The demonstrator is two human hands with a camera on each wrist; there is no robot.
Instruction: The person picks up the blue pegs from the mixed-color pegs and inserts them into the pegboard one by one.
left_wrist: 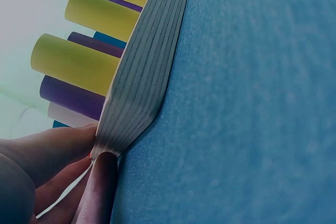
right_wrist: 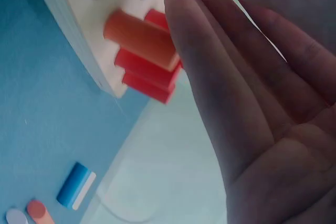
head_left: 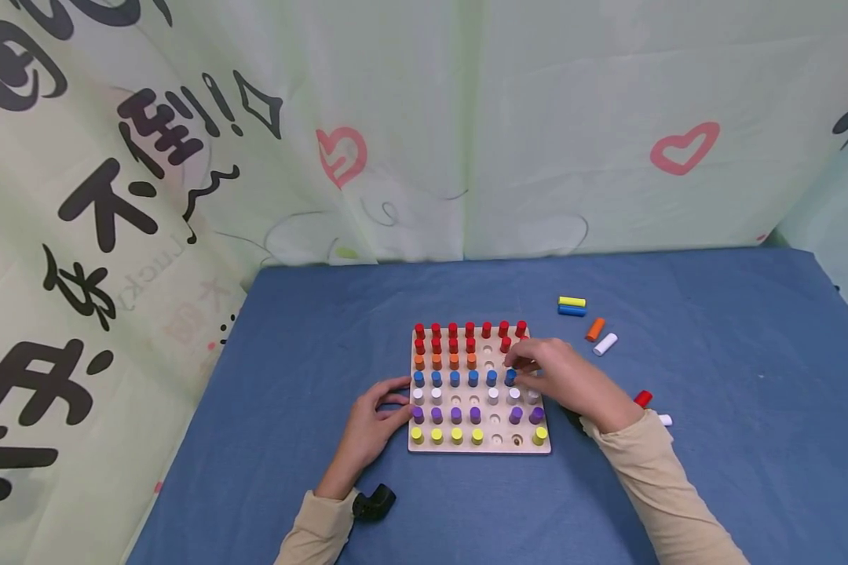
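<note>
A wooden pegboard (head_left: 486,446) lies on the blue cloth, bearing rows of red, orange, blue, white, purple and yellow pegs. My left hand (head_left: 369,428) grips its left edge; in the left wrist view, fingertips (left_wrist: 105,169) press against the board's corner beside a yellow peg (left_wrist: 73,65). Over the right part of the board, my right hand (head_left: 561,377) pinches a blue peg (head_left: 511,378) standing at the right end of the blue row. In the right wrist view, long fingers hide that pinch, near an orange peg (right_wrist: 142,39).
Right of the board lie loose pegs: yellow (head_left: 572,301), blue (head_left: 572,311), orange (head_left: 595,329) and white (head_left: 605,344). A red peg (head_left: 643,399) and another white peg (head_left: 665,420) lie by the right forearm. A pale printed curtain (head_left: 537,188) hangs behind the table.
</note>
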